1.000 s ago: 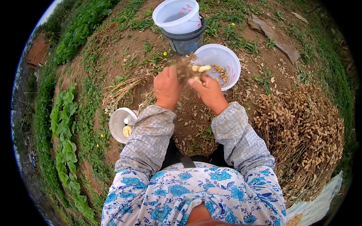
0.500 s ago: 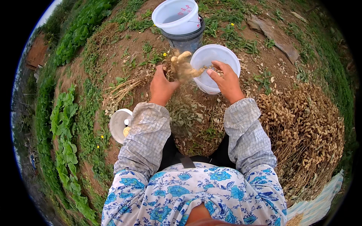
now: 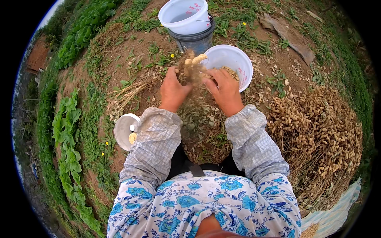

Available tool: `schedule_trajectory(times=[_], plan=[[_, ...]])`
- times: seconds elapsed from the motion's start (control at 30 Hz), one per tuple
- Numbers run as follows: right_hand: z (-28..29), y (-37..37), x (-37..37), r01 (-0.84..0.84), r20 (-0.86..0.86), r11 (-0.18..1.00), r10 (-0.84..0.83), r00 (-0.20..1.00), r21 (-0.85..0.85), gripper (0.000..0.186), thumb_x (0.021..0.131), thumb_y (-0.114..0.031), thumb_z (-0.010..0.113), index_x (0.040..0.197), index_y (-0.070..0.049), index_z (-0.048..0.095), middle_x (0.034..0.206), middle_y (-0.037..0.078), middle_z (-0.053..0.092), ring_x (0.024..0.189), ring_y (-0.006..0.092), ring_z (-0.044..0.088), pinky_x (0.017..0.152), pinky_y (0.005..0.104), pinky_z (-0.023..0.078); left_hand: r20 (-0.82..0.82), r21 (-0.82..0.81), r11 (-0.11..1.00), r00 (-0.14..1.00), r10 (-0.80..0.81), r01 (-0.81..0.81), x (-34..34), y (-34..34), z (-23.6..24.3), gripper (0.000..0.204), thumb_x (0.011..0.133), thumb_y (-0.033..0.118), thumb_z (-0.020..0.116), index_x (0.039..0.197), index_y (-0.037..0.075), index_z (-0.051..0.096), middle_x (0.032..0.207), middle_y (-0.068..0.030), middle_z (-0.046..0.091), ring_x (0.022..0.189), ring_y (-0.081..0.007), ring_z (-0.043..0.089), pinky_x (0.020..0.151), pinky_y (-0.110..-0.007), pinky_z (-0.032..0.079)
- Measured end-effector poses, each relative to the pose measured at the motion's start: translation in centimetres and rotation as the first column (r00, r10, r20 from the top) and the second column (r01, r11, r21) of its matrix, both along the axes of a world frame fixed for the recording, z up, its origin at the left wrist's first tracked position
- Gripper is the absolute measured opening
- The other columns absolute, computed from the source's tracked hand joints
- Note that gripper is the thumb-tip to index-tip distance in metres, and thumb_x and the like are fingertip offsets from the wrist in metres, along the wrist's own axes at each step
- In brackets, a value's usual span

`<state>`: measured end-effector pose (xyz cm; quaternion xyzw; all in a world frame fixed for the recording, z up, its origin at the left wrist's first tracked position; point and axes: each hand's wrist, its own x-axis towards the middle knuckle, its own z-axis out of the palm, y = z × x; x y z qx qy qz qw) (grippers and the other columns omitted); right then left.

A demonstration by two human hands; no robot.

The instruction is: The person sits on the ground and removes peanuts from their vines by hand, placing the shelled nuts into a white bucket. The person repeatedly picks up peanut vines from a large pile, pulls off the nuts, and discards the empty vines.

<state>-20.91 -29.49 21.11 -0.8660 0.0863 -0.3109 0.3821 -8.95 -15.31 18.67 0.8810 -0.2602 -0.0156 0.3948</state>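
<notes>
My left hand (image 3: 173, 90) is closed round a dried peanut plant (image 3: 189, 72), its roots and pods sticking up past my fingers. Two pale pods stand out at its top. My right hand (image 3: 224, 88) has its thumb and fingertips at the pods on the plant's right side, pinched together; what sits between them is hidden. Just beyond that hand stands a white bucket (image 3: 247, 65) with loose peanuts (image 3: 231, 73) at its bottom. Dry stems and leaves of the plant hang down below my hands, partly blurred.
Behind stand a white bucket (image 3: 183, 23) and a dark bucket (image 3: 195, 39) under it. A heap of peanut plants (image 3: 317, 139) lies at the right. Pulled stalks (image 3: 130, 94) and a small white tub (image 3: 122, 138) are at the left. A brown sack (image 3: 287, 37) lies far right.
My right hand has moved left from over the bucket to the pods on the plant, its fingers closing. The left hand keeps its hold, shifted slightly.
</notes>
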Motion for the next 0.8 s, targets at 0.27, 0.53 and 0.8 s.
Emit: schedule_trajectory(times=[0.27, 0.53, 0.8], plan=[[1.1, -0.4, -1.0, -0.172, -0.067, 0.892, 0.218, 0.974, 0.417, 0.019, 0.090, -0.010, 0.066, 0.104, 0.003, 0.065, 0.090, 0.006, 0.065, 0.072, 0.0107, 0.062, 0.065, 0.0256, 0.051, -0.101, -0.140, 0.989, 0.992, -0.071, 0.057, -0.6, -0.4, 0.4, 0.067, 0.066, 0.025, 0.085, 0.121, 0.007, 0.051, 0.110, -0.0121, 0.065, 0.100, -0.0287, 0.065, 0.084, -0.038, 0.051], [3.2, -0.3, -2.0, -0.116, -0.136, 0.888, 0.195, 0.971, 0.445, 0.020, 0.089, -0.012, 0.066, 0.104, 0.001, 0.063, 0.080, 0.006, 0.065, 0.065, 0.0111, 0.062, 0.059, 0.0274, 0.049, -0.127, -0.237, 0.970, 0.987, -0.093, 0.061, -1.7, -0.8, 1.4, 0.060, 0.068, 0.015, 0.082, 0.121, 0.010, 0.053, 0.108, -0.0102, 0.066, 0.093, -0.0252, 0.067, 0.079, -0.037, 0.053], [6.0, -1.1, -3.7, -0.185, -0.224, 0.714, 0.438, 0.871, 0.676, 0.018, 0.092, -0.012, 0.063, 0.104, 0.001, 0.064, 0.079, 0.002, 0.062, 0.066, 0.0071, 0.061, 0.059, 0.0226, 0.049, 0.083, -0.049, 0.994, 0.992, 0.098, -0.095, -0.2, -0.4, 0.0, 0.055, 0.071, 0.026, 0.083, 0.115, 0.008, 0.054, 0.105, -0.0136, 0.066, 0.096, -0.0333, 0.065, 0.080, -0.042, 0.052]])
